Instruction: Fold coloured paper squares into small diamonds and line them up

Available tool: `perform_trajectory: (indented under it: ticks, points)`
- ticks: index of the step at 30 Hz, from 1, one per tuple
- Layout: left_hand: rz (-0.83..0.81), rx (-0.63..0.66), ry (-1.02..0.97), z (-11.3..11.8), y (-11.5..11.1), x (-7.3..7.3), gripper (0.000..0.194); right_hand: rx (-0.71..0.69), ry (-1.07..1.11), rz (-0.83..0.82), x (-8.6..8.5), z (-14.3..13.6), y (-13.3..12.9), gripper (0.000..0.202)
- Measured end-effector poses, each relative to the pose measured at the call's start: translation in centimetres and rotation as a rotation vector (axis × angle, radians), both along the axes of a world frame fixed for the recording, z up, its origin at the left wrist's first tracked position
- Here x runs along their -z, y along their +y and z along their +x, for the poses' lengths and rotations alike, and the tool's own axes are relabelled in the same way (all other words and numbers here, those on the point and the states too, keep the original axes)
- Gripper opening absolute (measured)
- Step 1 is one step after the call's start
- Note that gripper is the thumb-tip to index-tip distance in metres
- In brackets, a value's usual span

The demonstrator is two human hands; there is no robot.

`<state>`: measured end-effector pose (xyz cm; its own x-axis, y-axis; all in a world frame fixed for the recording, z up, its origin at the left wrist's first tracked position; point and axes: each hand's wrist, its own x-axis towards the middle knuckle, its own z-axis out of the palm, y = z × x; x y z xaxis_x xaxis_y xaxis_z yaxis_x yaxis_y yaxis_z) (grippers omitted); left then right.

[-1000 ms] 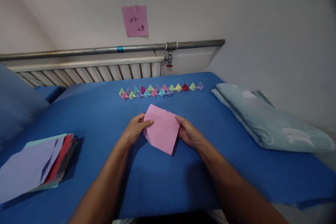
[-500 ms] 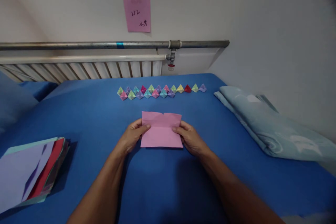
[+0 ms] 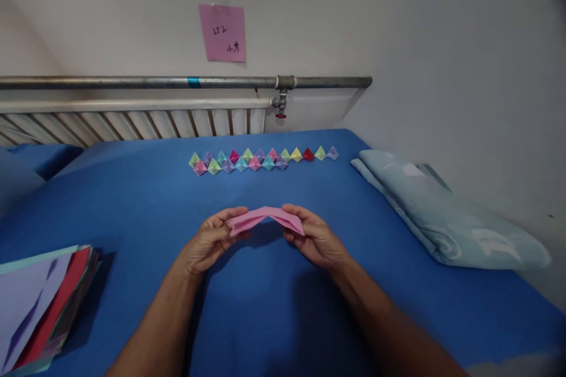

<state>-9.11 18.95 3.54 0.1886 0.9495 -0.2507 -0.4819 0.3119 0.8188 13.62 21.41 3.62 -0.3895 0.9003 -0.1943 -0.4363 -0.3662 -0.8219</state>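
Note:
A pink sheet of paper (image 3: pixel 267 214) is held up between my two hands, folded over and bowed upward in the middle. My left hand (image 3: pixel 216 238) pinches its left end between thumb and fingers. At the right end, my right hand (image 3: pixel 315 237) grips it the same way. Beyond the hands, several small folded paper pieces (image 3: pixel 254 162) in green, purple, blue, pink, yellow and red stand in two rows on the blue sheet (image 3: pixel 260 318).
A stack of coloured paper (image 3: pixel 35 300) lies at the left. On the right rests a folded light-green blanket (image 3: pixel 442 212) against the wall. A radiator (image 3: pixel 132 123), a metal pipe (image 3: pixel 145 82) with a valve (image 3: pixel 282 103) and a pink note (image 3: pixel 223 33) are at the back.
The pink paper has gone from facing me nearly flat to folded and bowed, its ends gripped in both hands. The view has shifted slightly, moving the surroundings left and down.

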Motion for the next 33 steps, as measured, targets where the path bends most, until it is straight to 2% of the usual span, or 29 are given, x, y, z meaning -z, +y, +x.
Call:
perform_trajectory:
  ticks: [3,7,11,13,15,18,21,22,23,25,26,28,30,33]
  points:
    - [-0.004,-0.051,0.144,0.6,0.1,0.2,0.034,0.077,-0.117,0.033,0.8,-0.4,0.2,0.023]
    - [0.045,-0.142,0.346,1.2,0.5,0.4,0.037,0.208,-0.35,0.161,1.5,-0.5,0.6,0.023]
    - [0.031,-0.16,0.478,1.2,-0.5,0.7,0.036,0.16,-0.5,0.132,1.1,-0.1,-0.8,0.024]
    - [-0.001,-0.134,0.58,1.0,-1.9,1.0,0.033,0.109,-0.581,0.119,0.8,0.1,-2.9,0.044]
    - [-0.007,-0.073,0.793,0.7,-3.9,1.2,0.03,0.053,-0.655,0.121,0.7,0.4,-5.7,0.062]
    - [0.036,0.024,1.232,0.8,-7.2,1.1,0.024,-0.013,-0.808,0.164,0.5,0.9,-9.6,0.067]
    - [0.2,-0.121,1.527,2.6,-10.1,0.7,0.013,-0.096,-0.92,0.267,0.6,1.1,-11.7,0.059]
    - [0.316,-0.179,1.56,3.5,-10.8,0.7,0.013,-0.115,-0.943,0.301,0.7,1.2,-11.9,0.053]
    - [0.457,-0.178,1.537,4.5,-11.5,0.8,0.015,-0.129,-0.959,0.329,0.8,1.2,-12.0,0.045]
    - [0.708,-0.068,1.422,6.2,-12.4,1.4,0.021,-0.14,-0.981,0.358,0.9,1.3,-11.9,0.03]
    - [0.775,-0.026,1.398,6.7,-12.6,1.9,0.025,-0.145,-0.983,0.356,0.9,1.3,-11.8,0.024]
    - [0.826,-0.037,1.426,6.8,-12.6,2.9,0.026,-0.157,-0.973,0.319,0.9,1.4,-11.7,0.018]
    - [0.802,-0.103,1.53,5.9,-12.3,3.8,0.022,-0.17,-0.956,0.268,0.7,1.5,-11.7,0.016]
    - [0.795,-0.192,1.634,4.6,-12.2,4.0,0.02,-0.174,-0.934,0.217,0.5,1.5,-11.6,0.016]
